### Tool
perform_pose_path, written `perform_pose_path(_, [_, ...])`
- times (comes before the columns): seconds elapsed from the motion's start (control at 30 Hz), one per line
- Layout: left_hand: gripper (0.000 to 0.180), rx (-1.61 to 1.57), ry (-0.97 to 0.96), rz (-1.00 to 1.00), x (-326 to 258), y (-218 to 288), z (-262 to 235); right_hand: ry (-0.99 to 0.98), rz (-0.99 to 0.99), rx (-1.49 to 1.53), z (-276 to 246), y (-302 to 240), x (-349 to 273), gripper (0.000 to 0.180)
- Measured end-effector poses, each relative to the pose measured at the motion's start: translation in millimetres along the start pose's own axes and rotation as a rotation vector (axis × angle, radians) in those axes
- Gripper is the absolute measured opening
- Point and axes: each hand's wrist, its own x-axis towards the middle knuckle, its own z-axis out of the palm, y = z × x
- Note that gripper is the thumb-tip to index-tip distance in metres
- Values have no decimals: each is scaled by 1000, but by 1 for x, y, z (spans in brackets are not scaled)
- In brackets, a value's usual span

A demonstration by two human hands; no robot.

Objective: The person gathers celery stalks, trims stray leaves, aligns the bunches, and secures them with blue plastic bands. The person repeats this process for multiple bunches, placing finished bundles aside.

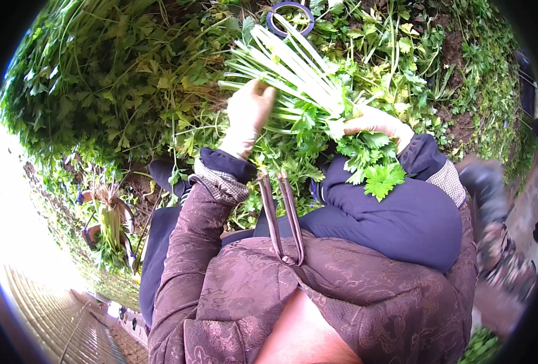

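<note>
right grip (379,123) across celery bunch (311,82), left grip (250,110) upright alongside

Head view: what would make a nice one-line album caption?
Right hand holding a bunch of leafy green stalks, left hand close by, a purple ring lying among the greenery.

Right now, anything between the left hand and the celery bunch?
Nothing visible. The left hand is right beside the stalks of the celery bunch; blur hides whether its fingertips touch. The right hand is at the leafy end. The purple ring shows by the far stalk tips, away from the left hand.
</note>
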Motion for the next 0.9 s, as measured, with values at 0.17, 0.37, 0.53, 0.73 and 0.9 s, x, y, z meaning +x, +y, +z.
perform_pose_path(0.17, [17, -1403, 107, -132, -10, -32, -42, -34, -1, 15, -3, 3, -1, 45])
perform_pose_path(0.37, [27, -1388, 559, 218, 17, -53, -122, -78, 97, -151, 15, -8, -7, 46])
perform_pose_path(0.53, [37, -434, 782, -83, 29, -69, -131, 18, 166, -260, 23, -18, -19, 53])
perform_pose_path(0.73, [63, 320, 156, -50, 42, -34, -33, -21, 133, -202, 21, -15, -13, 54])
perform_pose_path(0.9, [27, -83, 519, -188, 66, -48, -78, 15, 154, -187, 19, -12, -16, 48])
